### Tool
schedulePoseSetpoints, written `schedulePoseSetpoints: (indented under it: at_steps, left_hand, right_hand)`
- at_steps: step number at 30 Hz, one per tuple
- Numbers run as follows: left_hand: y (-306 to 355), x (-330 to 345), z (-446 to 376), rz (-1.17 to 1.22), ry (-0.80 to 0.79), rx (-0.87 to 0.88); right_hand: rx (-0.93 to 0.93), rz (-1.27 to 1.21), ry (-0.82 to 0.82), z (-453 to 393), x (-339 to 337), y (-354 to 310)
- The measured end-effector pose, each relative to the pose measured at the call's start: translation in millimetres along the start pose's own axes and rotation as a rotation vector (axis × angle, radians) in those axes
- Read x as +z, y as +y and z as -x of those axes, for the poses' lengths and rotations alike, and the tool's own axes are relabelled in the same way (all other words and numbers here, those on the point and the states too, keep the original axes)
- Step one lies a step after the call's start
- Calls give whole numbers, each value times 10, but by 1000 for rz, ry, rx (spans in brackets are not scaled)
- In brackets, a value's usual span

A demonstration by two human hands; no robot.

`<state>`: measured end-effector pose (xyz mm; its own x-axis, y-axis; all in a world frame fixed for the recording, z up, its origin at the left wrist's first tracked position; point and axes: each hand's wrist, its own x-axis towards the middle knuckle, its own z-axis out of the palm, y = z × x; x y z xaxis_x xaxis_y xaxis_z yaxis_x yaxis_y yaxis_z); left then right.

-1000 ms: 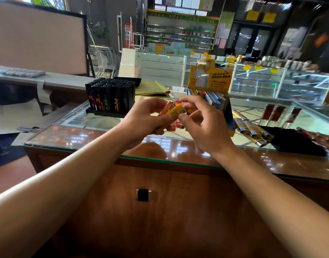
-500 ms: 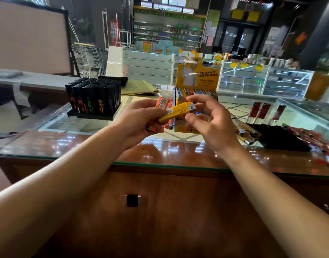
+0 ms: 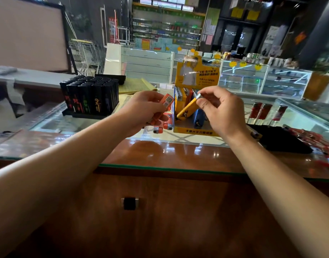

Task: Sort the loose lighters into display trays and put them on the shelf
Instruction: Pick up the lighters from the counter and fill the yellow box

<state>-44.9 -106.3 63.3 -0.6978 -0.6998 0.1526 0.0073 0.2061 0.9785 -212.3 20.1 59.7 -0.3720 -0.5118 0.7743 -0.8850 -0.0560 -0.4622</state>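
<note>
Right hand [image 3: 222,110] pinches a yellow lighter [image 3: 188,107] by its metal top w/ thumb and fingertips, angling it bottom-first into the yellow display tray [image 3: 194,131]. Its foot looks to sit at the tray's front-left slots, not yet upright. Left hand [image 3: 143,110], just left of the tray, is curled round orange lighters [image 3: 164,105]: one sticks up w/ its barcode label showing, and at least one more is in the fist, can't tell how many.

Inside the tray: a row of lighters stands along the back, yellow, orange and a blue one [image 3: 197,118] toward the front-right, tucked behind the right hand. Front rows look only partly filled, so the tray isn't done.

Down on the glass counter [image 3: 85,123], touching the tray's left wall, more loose orange lighters [image 3: 162,126] lie flat, waiting. Right of the tray, three red lighters [image 3: 263,110] stand upright and a scatter of red ones [image 3: 312,138] lies by a black cloth [image 3: 282,140], those too look unsorted. Well left of the tray, a black tray of black lighters [image 3: 91,96] looks full, prob. finished.

So by my read: one tray done, the yellow one mid-fill, loose stock left on both sides, and nothing moved to a shelf yet.
</note>
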Motion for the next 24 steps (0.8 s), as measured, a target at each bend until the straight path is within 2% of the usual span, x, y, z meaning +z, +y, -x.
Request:
schedulePoseSetpoints:
  at_steps: [6, 10, 17, 24]
  left_hand:
    - [-4, -37, -125, -46, 14, 49]
    - [-29, -28, -146, -74, 26, 84]
    - [-112, -28, -122, -97, 56, 132]
    - [-122, -62, -89, -74, 63, 154]
  right_hand:
    - [-229, 213, -14, -53, 88, 6]
    - [-376, 347, 31, -49, 176, 46]
    - [-445, 414, 89, -98, 292, 35]
    - [-403, 493, 34, -84, 346, 161]
